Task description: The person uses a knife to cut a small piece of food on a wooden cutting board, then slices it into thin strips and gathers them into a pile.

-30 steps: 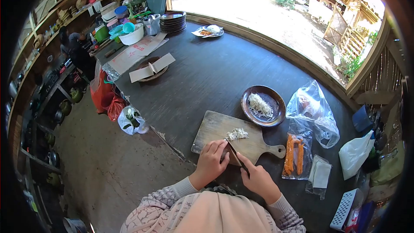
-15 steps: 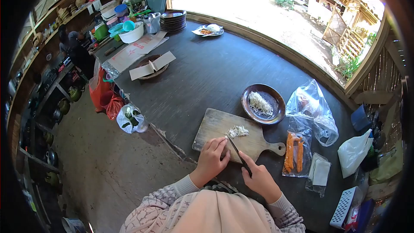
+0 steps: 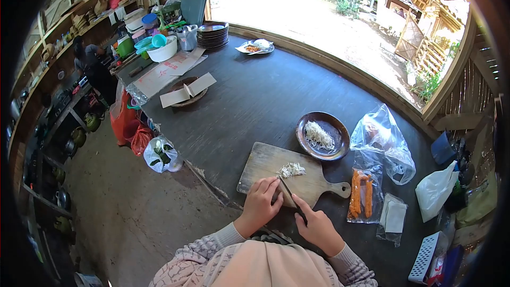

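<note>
On the wooden cutting board lies a small heap of thin white shreds. My left hand rests on the board's near part, fingers curled and pressed together just short of the heap. Whatever they pinch is hidden. My right hand grips a knife by its dark handle. The blade points away from me, its tip beside my left fingertips and close to the shreds. Beyond the board, a brown plate bears a larger pile of similar white shreds.
Right of the board are a bag of orange sticks, a clear plastic bag, a packet of white sheets and a white bag. Stacked plates and a plate of food stand farther back. A person is at far left.
The view has tilted slightly, so the board and near plate appear a little lower. Both hands stay at the board with almost the same grip, and the heap of shreds looks much the same.
</note>
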A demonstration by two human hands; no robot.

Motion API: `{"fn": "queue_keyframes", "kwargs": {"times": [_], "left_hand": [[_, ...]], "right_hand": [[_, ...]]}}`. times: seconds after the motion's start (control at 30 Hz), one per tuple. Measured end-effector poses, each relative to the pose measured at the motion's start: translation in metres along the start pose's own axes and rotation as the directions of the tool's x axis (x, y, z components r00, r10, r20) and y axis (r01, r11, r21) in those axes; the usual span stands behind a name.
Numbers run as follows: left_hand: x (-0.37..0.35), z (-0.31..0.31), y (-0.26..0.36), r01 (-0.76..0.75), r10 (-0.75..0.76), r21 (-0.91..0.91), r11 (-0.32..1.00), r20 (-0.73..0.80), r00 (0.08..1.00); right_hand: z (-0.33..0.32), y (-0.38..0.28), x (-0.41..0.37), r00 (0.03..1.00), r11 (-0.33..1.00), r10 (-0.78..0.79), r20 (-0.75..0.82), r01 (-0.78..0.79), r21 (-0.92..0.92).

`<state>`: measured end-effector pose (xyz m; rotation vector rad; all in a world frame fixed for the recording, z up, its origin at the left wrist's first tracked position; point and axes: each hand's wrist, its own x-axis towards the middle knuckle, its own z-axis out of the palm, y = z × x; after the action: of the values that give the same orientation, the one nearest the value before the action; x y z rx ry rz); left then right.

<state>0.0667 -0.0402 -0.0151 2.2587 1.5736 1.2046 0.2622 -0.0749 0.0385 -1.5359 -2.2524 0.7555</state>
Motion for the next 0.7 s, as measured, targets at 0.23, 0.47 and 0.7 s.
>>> {"fn": "queue_keyframes", "kwargs": {"times": [0.23, 0.47, 0.7], "left_hand": [[0.0005, -0.0015, 0.0017, 0.004, -0.004, -0.008, 1.0, -0.003, 1.0], [0.0008, -0.0002, 0.0007, -0.007, 0.007, -0.002, 1.0, -0.011, 1.0], [0.0009, -0.0008, 0.0011, -0.005, 0.005, -0.003, 1.0, -0.009, 1.0]], "right_hand": [[0.0032, -0.0005, 0.0002, 1.0, 0.999, 0.002, -0.014, -0.001, 0.044], [0.002, -0.0013, 0.0011, 1.0, 0.998, 0.008, -0.002, -0.008, 0.058], [0.0013, -0.0012, 0.0015, 1.0, 0.999, 0.013, -0.001, -0.013, 0.051]]}}
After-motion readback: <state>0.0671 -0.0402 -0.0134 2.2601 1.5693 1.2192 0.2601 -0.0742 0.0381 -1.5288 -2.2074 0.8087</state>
